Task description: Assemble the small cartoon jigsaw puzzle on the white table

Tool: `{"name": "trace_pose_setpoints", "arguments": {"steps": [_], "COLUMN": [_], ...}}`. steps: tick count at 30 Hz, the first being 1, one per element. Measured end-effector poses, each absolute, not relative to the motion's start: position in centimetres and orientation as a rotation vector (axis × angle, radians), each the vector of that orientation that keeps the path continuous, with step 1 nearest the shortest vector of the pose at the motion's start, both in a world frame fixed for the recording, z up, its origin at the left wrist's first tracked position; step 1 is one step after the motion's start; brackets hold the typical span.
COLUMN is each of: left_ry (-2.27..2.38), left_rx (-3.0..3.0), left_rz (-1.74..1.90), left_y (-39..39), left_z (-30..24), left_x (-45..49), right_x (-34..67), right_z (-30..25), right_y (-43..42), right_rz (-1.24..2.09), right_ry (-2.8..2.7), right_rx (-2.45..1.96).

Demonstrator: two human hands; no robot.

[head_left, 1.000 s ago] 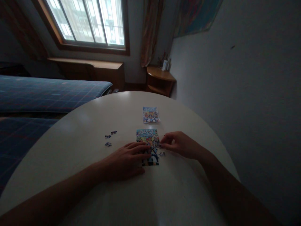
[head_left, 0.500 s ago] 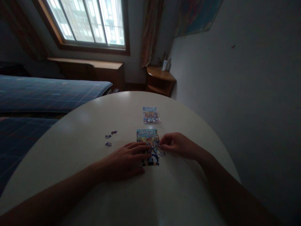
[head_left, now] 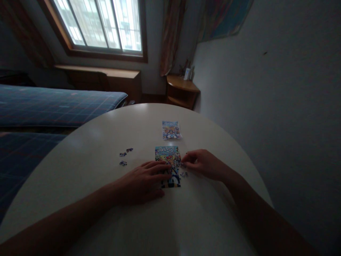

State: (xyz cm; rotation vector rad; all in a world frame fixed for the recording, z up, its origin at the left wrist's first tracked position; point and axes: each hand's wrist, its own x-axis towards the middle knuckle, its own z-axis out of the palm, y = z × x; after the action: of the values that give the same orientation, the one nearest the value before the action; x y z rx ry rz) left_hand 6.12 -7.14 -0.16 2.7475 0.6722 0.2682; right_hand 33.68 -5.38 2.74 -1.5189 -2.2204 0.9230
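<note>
Round and white, a desk (head_left: 213,209) spreads across the lower middle of the frame in a dim room. Just below centre, the left hand (head_left: 146,179) lies palm down, its fingers slightly apart, over the left side of a colourful puzzle (head_left: 173,160). At the puzzle's right edge, the right hand (head_left: 209,164) has thumb and fingertips drawn close together; I cannot tell whether they pinch anything. At least one loose piece (head_left: 184,174) lies just below those fingertips, beside the puzzle. Farther out, left of centre, sit three small pieces (head_left: 123,154); above the puzzle, near mid-frame, lies a printed sheet (head_left: 171,130) with a similar picture. Beyond the desk, a blue plaid mattress (head_left: 58,103) shows at the left edge, a wooden corner shelf (head_left: 183,83) at upper centre and a bright window (head_left: 99,25) at upper left
</note>
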Motion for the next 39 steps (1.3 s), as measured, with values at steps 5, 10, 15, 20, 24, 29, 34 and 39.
{"name": "trace_pose_setpoints", "arguments": {"steps": [5, 10, 15, 20, 24, 29, 34, 39], "left_ry": [0.672, 0.656, 0.676, 0.662, 0.650, 0.663, 0.662, 0.646], "left_rx": [2.747, 2.742, 2.752, 2.758, 2.748, 2.763, 2.764, 2.745], "left_rz": [0.287, 0.313, 0.268, 0.288, 0.306, 0.259, 0.285, 0.329], "left_y": [-7.1, -7.1, -7.1, -7.1, -7.1, -7.1, -7.1, -7.0], "left_z": [-0.4, -0.5, -0.3, -0.3, -0.3, -0.2, -0.4, -0.6], "left_x": [6.1, 6.1, 6.2, 6.2, 6.2, 6.2, 6.2, 6.1], "right_x": [33.9, 34.0, 33.9, 33.7, 33.4, 33.1, 33.1, 32.8], "right_z": [2.7, 2.6, 2.5, 2.6, 2.7, 2.3, 2.0, 1.8], "right_y": [-5.2, -5.1, -5.1, -5.2, -5.6, -5.5, -5.4, -5.5], "right_rz": [0.986, 0.978, 0.980, 0.974, 0.954, 0.877, 0.813, 0.820], "right_ry": [-2.168, -2.186, -2.154, -2.200, -2.257, -2.258, -2.204, -2.203], "right_rx": [-1.568, -1.543, -1.581, -1.521, -1.414, -1.425, -1.443, -1.439]}}
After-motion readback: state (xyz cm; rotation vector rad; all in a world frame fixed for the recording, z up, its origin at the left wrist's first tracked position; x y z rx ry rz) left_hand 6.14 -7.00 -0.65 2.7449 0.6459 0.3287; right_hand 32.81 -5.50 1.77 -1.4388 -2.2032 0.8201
